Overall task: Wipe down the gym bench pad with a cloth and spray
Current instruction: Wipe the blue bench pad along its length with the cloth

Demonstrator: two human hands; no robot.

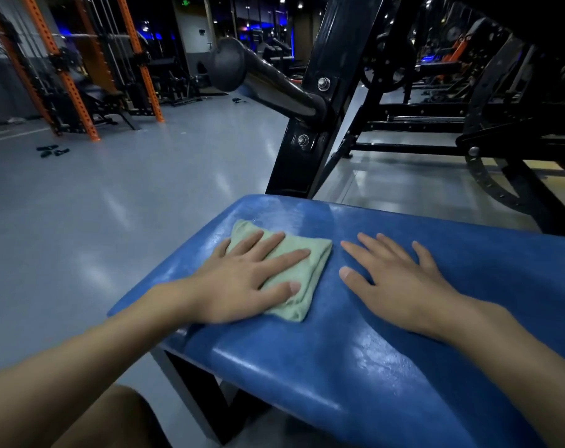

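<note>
Left hand (242, 279) flat, fingers (268, 242) straight, right hand (400, 286) flat, fingers spread

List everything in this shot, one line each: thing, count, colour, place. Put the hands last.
bench pad: one, glossy blue, centre foreground
cloth: one, pale green, folded, on the pad's far left part
frame upright: one, black, bolted, just behind the pad
bar: one, black, round-capped, sticking out left from the upright
rack posts: several, orange, perforated, back left
small items: a few, dark, too small to identify, on the floor at left
floor: grey, shiny, all around
other machines: several, black with some orange, back right
left hand: one, flat, fingers spread, pressing on the cloth
right hand: one, flat on the bare pad, beside the cloth
</note>
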